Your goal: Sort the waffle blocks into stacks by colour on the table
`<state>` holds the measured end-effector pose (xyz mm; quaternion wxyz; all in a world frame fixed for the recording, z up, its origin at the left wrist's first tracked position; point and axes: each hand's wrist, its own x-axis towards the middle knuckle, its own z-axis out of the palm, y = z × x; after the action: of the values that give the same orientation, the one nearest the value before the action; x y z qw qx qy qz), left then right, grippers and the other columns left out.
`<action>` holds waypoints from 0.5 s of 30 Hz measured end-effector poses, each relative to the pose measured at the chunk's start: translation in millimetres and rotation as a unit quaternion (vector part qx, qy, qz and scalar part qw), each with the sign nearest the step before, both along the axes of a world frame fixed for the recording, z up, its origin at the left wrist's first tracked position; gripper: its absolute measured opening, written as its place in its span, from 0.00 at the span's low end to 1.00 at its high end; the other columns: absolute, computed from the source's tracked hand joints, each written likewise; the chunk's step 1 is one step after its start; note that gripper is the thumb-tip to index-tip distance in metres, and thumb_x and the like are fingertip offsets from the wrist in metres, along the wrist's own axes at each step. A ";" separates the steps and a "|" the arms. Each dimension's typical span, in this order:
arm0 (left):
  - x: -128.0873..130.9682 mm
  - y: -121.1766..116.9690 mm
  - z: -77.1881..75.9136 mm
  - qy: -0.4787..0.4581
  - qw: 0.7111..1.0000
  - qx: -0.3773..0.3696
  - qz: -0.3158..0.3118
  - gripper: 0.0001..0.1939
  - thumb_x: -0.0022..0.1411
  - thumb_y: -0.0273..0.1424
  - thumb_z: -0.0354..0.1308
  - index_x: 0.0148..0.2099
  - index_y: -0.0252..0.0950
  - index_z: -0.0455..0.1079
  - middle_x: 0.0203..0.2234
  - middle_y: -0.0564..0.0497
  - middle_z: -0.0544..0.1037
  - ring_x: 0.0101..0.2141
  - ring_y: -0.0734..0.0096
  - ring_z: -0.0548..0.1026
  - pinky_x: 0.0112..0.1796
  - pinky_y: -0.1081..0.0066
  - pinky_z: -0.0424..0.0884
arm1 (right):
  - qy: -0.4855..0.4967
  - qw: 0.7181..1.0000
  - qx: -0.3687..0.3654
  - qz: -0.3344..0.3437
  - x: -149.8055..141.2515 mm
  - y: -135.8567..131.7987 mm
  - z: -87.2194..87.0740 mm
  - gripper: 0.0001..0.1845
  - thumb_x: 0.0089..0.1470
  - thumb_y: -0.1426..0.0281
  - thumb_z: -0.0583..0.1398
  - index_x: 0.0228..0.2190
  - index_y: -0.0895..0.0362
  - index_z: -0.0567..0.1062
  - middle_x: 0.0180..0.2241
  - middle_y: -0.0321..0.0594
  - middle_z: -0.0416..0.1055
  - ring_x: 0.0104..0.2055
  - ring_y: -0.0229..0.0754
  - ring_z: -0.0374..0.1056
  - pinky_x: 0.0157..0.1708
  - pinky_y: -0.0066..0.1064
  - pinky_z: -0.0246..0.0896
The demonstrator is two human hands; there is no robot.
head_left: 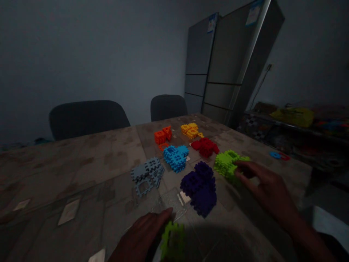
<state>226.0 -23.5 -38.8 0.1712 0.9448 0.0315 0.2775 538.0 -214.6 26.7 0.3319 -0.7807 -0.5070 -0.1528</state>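
On the table lie piles of toothed plastic building pieces sorted by colour. My right hand (pixel 261 180) reaches to the lime green pile (pixel 225 164), its fingers curled against the pile's right side. My left hand (pixel 144 236) is low at the near edge, fingers closed on a single lime green piece (pixel 172 240). A dark purple pile (pixel 200 187) sits between the two hands. Farther off are a light blue pile (pixel 176 156), a grey pile (pixel 147 174), a red pile (pixel 205 146), an orange pile (pixel 163 136) and a yellow pile (pixel 191 130).
A clear plastic bag (pixel 174 202) lies by the left hand. Two dark chairs (pixel 87 118) stand behind the brown patterned table (pixel 81 171). A tall grey fridge (pixel 229 62) is at the back right, with a cluttered shelf (pixel 294 120) beside it.
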 end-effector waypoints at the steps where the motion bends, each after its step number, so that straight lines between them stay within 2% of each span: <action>1: 3.5 -1.7 1.7 -0.007 1.000 0.002 -0.004 0.34 0.67 0.46 0.53 0.70 0.47 0.48 0.48 0.47 0.79 0.43 0.62 0.80 0.41 0.71 0.78 | 0.023 0.999 -0.004 0.038 -21.8 2.8 -2.1 0.11 0.58 0.65 0.58 0.41 0.54 0.76 0.35 0.41 0.78 0.32 0.42 0.74 0.34 0.31 0.69; 3: 10.3 -4.4 2.9 -0.010 1.000 0.005 -0.020 0.30 0.70 0.47 0.49 0.69 0.45 0.48 0.46 0.48 0.80 0.42 0.65 0.80 0.41 0.73 0.78 | 0.089 0.985 -0.052 0.136 -61.6 12.5 -13.6 0.10 0.56 0.69 0.59 0.41 0.53 0.76 0.32 0.38 0.77 0.31 0.39 0.73 0.31 0.27 0.67; 5: 15.7 -6.5 1.3 -0.014 0.999 0.011 -0.032 0.28 0.72 0.46 0.46 0.68 0.43 0.49 0.44 0.47 0.80 0.41 0.66 0.80 0.42 0.73 0.77 | 0.165 0.970 -0.082 0.157 -90.0 24.3 -30.3 0.10 0.51 0.72 0.61 0.38 0.54 0.76 0.29 0.35 0.76 0.26 0.36 0.70 0.28 0.25 0.64; 8: 19.3 -8.0 -3.0 -0.019 1.000 0.013 -0.020 0.28 0.72 0.45 0.46 0.69 0.41 0.48 0.46 0.45 0.79 0.44 0.64 0.79 0.43 0.70 0.76 | 0.280 0.940 -0.092 0.171 -108.3 36.5 -48.9 0.08 0.50 0.75 0.58 0.33 0.55 0.75 0.25 0.32 0.73 0.24 0.34 0.67 0.24 0.22 0.60; 11: 19.1 -7.7 -2.9 -0.012 1.000 0.005 -0.024 0.29 0.72 0.44 0.47 0.69 0.41 0.47 0.47 0.44 0.79 0.44 0.64 0.78 0.42 0.71 0.76 | 0.314 0.924 -0.087 0.199 -110.9 37.0 -48.0 0.08 0.52 0.72 0.56 0.35 0.56 0.74 0.24 0.32 0.72 0.23 0.34 0.67 0.23 0.22 0.59; 15: 20.7 -12.7 5.5 -0.029 0.996 -0.053 -0.071 0.25 0.73 0.46 0.43 0.68 0.47 0.51 0.42 0.50 0.81 0.39 0.70 0.80 0.42 0.75 0.76 | 0.215 0.956 -0.055 0.190 -116.1 29.8 -31.2 0.12 0.60 0.67 0.53 0.36 0.56 0.75 0.27 0.37 0.75 0.26 0.36 0.70 0.28 0.24 0.62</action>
<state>246.7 -36.2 -33.3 0.2412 0.9257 -0.0256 0.2901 421.8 -184.7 -4.5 0.4129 -0.7016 -0.5698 0.1124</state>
